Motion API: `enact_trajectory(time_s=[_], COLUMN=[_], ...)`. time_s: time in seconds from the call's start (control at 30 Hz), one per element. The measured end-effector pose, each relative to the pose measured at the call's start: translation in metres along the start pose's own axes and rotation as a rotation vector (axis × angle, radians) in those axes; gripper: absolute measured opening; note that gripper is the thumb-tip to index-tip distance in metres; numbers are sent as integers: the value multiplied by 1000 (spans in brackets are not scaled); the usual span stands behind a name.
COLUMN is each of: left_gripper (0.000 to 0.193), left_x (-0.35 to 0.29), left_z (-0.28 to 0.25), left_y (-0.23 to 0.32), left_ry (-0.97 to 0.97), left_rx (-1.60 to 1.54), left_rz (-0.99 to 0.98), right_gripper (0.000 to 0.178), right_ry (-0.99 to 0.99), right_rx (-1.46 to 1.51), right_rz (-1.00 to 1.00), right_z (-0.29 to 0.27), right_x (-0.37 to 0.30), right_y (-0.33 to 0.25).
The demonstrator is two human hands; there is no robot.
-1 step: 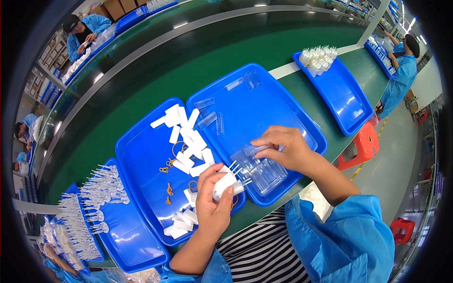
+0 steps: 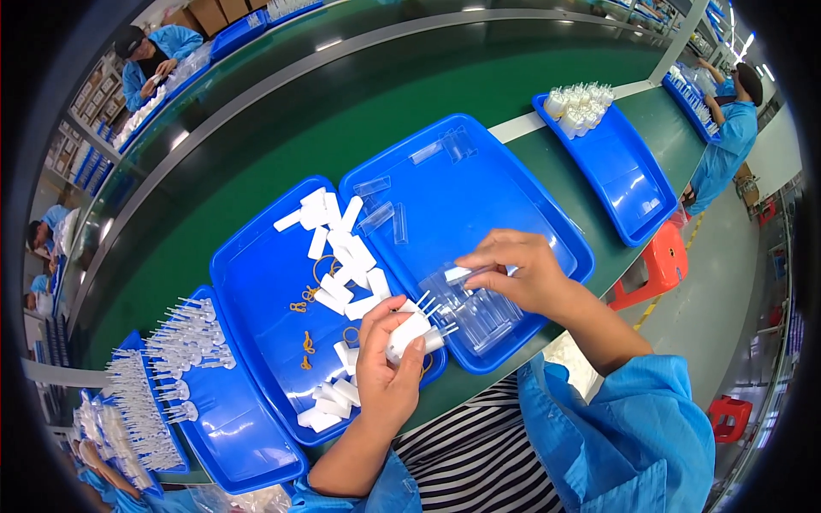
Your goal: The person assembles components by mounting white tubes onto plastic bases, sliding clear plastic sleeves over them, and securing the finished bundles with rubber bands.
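Observation:
My left hand (image 2: 389,355) is closed around white plastic pieces (image 2: 409,336) with several thin pale prongs that point up and to the right. It hovers over the near edge where two blue trays meet. A clear plastic sleeve (image 2: 459,274) is pinched between the thumb and fingers of my right hand (image 2: 513,267). Beneath that hand, many more clear sleeves (image 2: 487,321) lie in a heap in the near part of the right blue tray (image 2: 522,184). Loose white blocks (image 2: 344,256) and tan rubber bands (image 2: 308,344) are scattered in the left blue tray (image 2: 256,316).
Further left, a blue tray (image 2: 248,445) holds white stemmed parts (image 2: 188,338). At the right, another tray (image 2: 633,192) carries finished-looking white-and-clear pieces (image 2: 579,107). A green belt (image 2: 385,94) runs behind. Red stools (image 2: 654,265) stand on the floor. Co-workers in blue sit or stand nearby.
The clear sleeve in my right hand has tilted slightly and catches more light. My left hand stays in place.

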State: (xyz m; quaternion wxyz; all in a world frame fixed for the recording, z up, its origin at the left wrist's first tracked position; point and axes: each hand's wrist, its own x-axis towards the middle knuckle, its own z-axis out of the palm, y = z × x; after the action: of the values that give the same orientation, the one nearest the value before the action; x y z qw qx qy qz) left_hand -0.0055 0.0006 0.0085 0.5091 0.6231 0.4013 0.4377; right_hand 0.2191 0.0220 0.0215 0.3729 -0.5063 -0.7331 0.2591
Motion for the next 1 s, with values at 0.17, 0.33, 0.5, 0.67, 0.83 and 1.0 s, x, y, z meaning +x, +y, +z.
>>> enact_trajectory(time_s=[0.17, 0.33, 0.5, 0.67, 0.83, 1.0], left_gripper=[19, 19, 21, 21, 21, 21], left_x=[1, 1, 0, -1, -1, -1], left_z=[1, 1, 1, 1, 3, 4], left_y=[1, 0, 1, -2, -4, -3], left_ry=[-10, -18, -15, -22, -24, -13], left_rx=[67, 139, 65, 105, 116, 68], left_rz=[7, 63, 30, 61, 71, 56], right_gripper=[20, 22, 31, 34, 32, 28], right_ry=[22, 61, 151, -5, 43, 84], right_rx=[660, 773, 904, 787, 856, 1012], right_rz=[269, 226, 297, 354, 390, 473], right_z=[8, 12, 19, 22, 29, 35], right_x=[-10, -15, -12, -14, -17, -18], right_y=[-17, -19, -31, -30, -28, -28])
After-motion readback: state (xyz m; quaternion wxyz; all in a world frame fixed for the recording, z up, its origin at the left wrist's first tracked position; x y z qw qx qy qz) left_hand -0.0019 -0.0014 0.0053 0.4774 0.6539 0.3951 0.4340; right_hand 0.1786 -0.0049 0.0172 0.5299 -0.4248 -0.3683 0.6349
